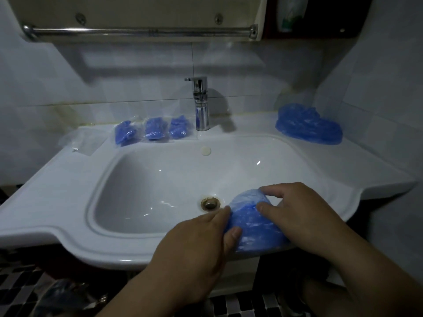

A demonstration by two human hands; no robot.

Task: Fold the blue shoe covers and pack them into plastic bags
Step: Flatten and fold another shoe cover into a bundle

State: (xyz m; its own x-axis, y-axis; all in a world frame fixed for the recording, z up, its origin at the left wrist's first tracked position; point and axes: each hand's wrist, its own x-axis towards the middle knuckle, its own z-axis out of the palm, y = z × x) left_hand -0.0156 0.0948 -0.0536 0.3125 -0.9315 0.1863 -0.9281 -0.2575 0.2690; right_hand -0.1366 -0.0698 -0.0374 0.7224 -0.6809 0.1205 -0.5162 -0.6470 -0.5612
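Note:
A blue shoe cover (249,223) lies on the front right rim of the white sink (68,184). My left hand (199,250) pinches its left edge between thumb and fingers. My right hand (295,209) presses fingertips on its top and right side. Three clear plastic bags packed with blue shoe covers (152,130) sit in a row on the back ledge, left of the tap. Empty clear plastic bags (85,140) lie at the back left. A loose pile of blue shoe covers (307,125) rests at the back right corner.
A chrome tap (202,104) stands at the back centre, above the basin's drain (210,203). A metal towel rail (139,32) runs overhead under a cabinet. Tiled walls close in behind and on the right. Dark mosaic floor shows below the sink front.

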